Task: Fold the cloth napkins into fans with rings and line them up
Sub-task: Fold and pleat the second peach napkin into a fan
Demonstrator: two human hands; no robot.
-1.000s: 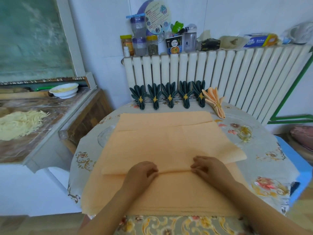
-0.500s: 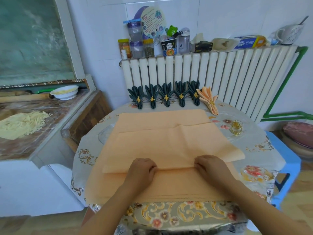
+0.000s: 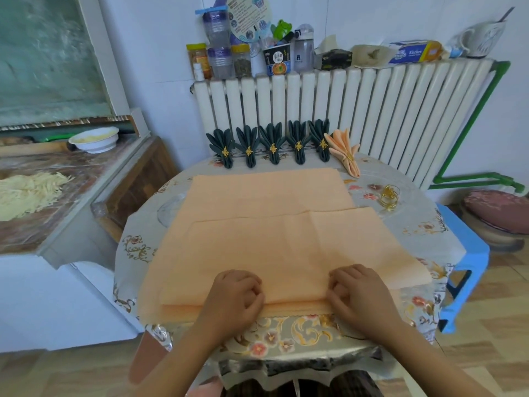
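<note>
At the near edge of the table (image 3: 423,224), the left hand (image 3: 233,295) and right hand (image 3: 357,293) curl their fingers over the front fold of the top peach napkin (image 3: 286,247), pinching its first pleat against the peach napkin (image 3: 266,190) spread beneath. The cloth looks light, soft and limp, so it should crease readily but slide on the lower sheet; holding along the folded edge seems best. Beyond, five dark green fans (image 3: 273,146) and one peach fan (image 3: 345,153) line the far edge, with loose gold rings (image 3: 389,196) to the right.

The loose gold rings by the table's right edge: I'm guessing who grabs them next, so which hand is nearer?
Right. The right hand pinches the peach napkin below the gold rings; the left hand lies farther across.
</note>
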